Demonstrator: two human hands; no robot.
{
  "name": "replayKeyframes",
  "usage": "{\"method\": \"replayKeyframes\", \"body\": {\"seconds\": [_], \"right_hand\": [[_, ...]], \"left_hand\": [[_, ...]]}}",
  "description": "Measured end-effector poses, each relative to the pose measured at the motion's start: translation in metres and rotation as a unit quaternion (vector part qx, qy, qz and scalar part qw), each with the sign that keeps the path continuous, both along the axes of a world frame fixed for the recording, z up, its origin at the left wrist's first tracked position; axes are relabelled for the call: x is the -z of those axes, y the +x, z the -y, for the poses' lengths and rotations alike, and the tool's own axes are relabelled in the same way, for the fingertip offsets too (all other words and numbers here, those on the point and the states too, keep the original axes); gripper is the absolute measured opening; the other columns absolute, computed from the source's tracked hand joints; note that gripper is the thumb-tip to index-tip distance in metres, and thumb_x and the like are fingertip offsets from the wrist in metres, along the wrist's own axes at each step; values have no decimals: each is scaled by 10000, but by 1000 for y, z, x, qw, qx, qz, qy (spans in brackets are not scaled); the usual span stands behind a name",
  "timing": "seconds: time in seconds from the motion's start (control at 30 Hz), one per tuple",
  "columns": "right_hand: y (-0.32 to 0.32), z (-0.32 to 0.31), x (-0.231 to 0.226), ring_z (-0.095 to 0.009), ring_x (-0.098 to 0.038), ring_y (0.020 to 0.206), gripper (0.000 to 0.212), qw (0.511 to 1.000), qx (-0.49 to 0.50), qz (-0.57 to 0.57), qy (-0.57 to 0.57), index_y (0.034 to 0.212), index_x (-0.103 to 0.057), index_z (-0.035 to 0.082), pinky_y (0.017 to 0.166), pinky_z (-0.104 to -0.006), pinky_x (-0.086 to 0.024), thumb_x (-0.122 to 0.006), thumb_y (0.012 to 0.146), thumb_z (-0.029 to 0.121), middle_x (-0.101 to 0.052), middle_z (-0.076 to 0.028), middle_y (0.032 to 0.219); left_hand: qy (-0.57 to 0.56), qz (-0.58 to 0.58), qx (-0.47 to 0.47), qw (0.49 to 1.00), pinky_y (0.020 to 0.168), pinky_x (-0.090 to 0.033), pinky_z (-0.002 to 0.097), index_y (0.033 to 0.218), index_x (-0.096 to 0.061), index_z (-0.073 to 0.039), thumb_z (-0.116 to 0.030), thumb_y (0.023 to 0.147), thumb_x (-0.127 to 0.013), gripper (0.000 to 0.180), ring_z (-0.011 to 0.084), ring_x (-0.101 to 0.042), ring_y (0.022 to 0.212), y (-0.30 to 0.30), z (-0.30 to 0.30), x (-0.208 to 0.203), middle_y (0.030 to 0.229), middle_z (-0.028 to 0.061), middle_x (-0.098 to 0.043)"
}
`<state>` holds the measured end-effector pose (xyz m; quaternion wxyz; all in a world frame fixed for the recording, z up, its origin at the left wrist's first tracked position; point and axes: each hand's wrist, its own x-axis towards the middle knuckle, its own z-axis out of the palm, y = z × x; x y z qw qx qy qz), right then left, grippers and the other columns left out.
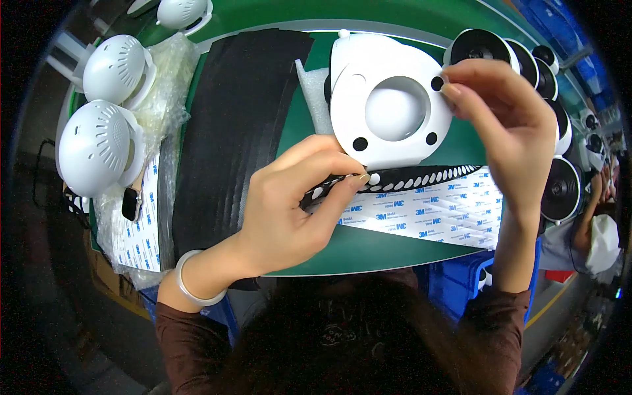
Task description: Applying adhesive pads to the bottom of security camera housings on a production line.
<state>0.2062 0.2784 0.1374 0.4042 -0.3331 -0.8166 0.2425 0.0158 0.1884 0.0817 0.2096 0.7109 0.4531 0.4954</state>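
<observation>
A white plastic housing (349, 125) lies flat on the green table, with a large round opening showing a white dome (395, 110). Black round pads sit near its edge, one at the lower left (359, 143) and one at the lower right (431, 139). At the upper right corner, my right hand (503, 112) pinches the edge of another black round pad (437, 83) against the housing. My left hand (296, 191), closed in a pinch between thumb and forefinger, holds a black strip with white round spots (421, 178) just below the housing.
A long black foam sheet (237, 125) and printed white backing sheets (434, 217) lie on the table (316, 253). White domed units (99, 148) stand on bubble wrap at left. Black-and-white round units (559, 187) line the right. A blue crate (454, 280) stands below the front edge. Another person (602, 230) is at far right.
</observation>
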Motion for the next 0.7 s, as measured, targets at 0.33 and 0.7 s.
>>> {"method": "replayKeyframes", "body": {"seconds": [0.33,0.7], "right_hand": [[-6,6,-4,-110,-619,720,106,995,71,57,45,843,-630,-15,682,-196,-475,-635,755,44,-645,-62,789],[-7,10,-6,-91,-585,740,80,993,54,91,47,839,-585,-34,724,-196,-454,-592,789,28,-617,-45,786]], "left_hand": [[12,-7,2,1000,584,-448,245,821,-592,-1,40,712,-605,117,179,-577,667,1,-1,1,785,96,-577],[-1,4,-8,1000,585,-450,252,817,-592,-1,37,712,-603,112,187,-576,669,1,0,4,803,102,-577]]}}
